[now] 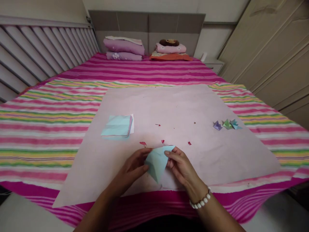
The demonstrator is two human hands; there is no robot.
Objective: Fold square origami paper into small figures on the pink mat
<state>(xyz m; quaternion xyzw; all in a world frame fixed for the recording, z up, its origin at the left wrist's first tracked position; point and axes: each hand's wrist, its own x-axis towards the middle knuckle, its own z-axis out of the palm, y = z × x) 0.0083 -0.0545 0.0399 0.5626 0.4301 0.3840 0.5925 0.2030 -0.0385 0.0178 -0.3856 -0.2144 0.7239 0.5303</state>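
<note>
I see my left hand half closed, thumb and fingers pinching the left edge of the paper. My right hand is curled the same way on the right edge, with fingertips on top; a bracelet sits on that wrist. The paper is pale blue and folded, with a point hanging down between my hands. It is held just over the near part of the pink sheet; I cannot tell whether its tip touches.

The sheet lies flat on the striped bed, and its near edge runs close to the bed's near edge, right below my wrists. A stack of pastel squares lies to the left and further out, well apart from my hands. Three folded shapes sit in a row far right, near the sheet's right edge. Small red scraps lie just beyond the paper. The middle and far part of the sheet is bare, so there is open room ahead and to both sides. A wardrobe stands along the right.
</note>
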